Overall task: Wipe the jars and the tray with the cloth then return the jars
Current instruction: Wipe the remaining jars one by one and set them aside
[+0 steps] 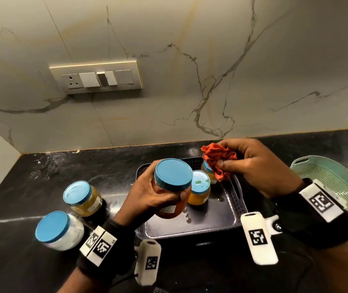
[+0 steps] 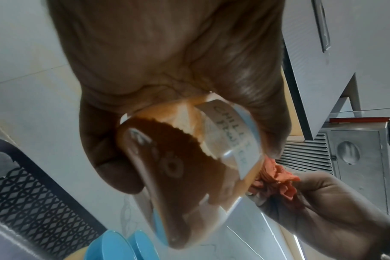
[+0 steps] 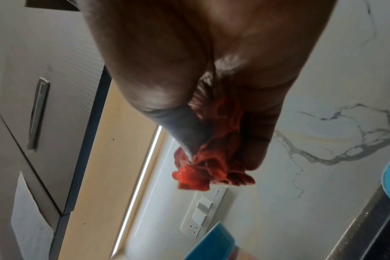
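The chilli jar (image 1: 172,188) hung mid-frame above the tray (image 1: 211,225), the left hand (image 1: 147,197) wrapped around it in a closed grip. The right hand (image 1: 253,166) pinched the bunched cloth (image 1: 218,160) just beside, upper right. Two jars (image 1: 199,188) stood in the tray, two more (image 1: 71,216) on the tabletop (image 1: 20,187) lower left.

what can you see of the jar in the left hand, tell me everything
The jar is clear, plastic or glass, with a round blue lid screwed on. Inside is reddish-brown powder, filling it only partly. A white handwritten label on its side seems to read "chilli". The left hand grips its body, fingers and thumb wrapped round it, holding it tilted in the air over the dark tray. The orange cloth in the right hand is close beside it.
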{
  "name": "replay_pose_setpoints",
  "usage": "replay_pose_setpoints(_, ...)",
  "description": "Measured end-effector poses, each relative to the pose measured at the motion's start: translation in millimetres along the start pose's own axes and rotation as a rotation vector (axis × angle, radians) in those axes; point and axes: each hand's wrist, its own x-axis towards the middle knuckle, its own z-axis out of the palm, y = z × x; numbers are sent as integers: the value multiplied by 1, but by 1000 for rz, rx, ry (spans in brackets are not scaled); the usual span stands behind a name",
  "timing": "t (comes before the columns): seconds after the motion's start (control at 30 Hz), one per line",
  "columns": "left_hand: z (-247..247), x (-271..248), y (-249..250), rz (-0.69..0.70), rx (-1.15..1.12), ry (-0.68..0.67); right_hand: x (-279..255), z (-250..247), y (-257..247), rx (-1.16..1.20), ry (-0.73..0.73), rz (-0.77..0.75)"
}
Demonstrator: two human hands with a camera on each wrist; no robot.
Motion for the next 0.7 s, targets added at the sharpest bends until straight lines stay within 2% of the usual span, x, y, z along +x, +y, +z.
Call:
replay_pose_setpoints(0.17, 5, 0, 0, -1, 68, -36, 13, 16, -8, -206, -63, -109)
replay_pose_setpoints(0.27, 12, 1, 3, 25, 146, -48, 22, 43, -16, -403, -67, -252)
replay_pose_setpoints(0.33, 10, 2, 5, 34, 152, -37, 18, 60, -20, -451, -124, -366)
replay_pose_setpoints(0.43, -1, 1, 5, 46, 116, -47, 1, 59, -16, -449, -222, -447)
replay_pose_setpoints(0.5, -3, -3, 3, 37, 109, -64, -4, 44, -3, -507, -237, -433)
replay_pose_setpoints(0.57, 1, -6, 0, 35, 130, -56, 5, 32, 9, -583, -171, -397)
replay_pose_setpoints(0.63, 5, -4, -5, 50, 190, -43, 18, 35, 13, -573, -93, -383)
replay_pose_setpoints(0.7, 10, 0, -5, 67, 220, -32, 22, 49, 7, -537, -93, -379)
